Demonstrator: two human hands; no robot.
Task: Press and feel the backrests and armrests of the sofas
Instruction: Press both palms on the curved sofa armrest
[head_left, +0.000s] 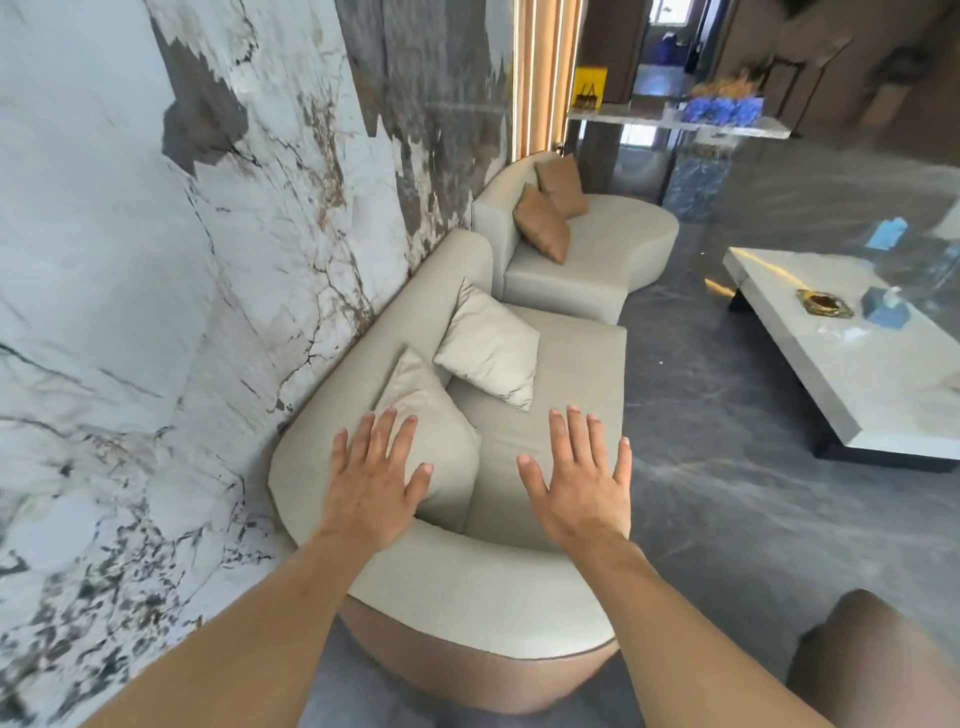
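A beige sofa runs along the marble wall, with its rounded armrest (467, 587) nearest me and its backrest (410, 312) against the wall. Two cream cushions (488, 348) lean on the backrest. My left hand (371, 488) is spread flat with fingers apart over the nearer cushion (447, 431) at the armrest's inner edge. My right hand (579, 483) is open too, palm down above the seat (571, 364) near its front edge. Whether either palm touches the fabric I cannot tell. A second beige sofa (592, 249) with two brown cushions (543, 223) stands further along.
A marble wall (156, 260) stands close on the left. A low white coffee table (841, 343) with an ashtray and a tissue box sits to the right across dark glossy floor. A brown seat (872, 660) is at the lower right. A counter with blue decor is at the back.
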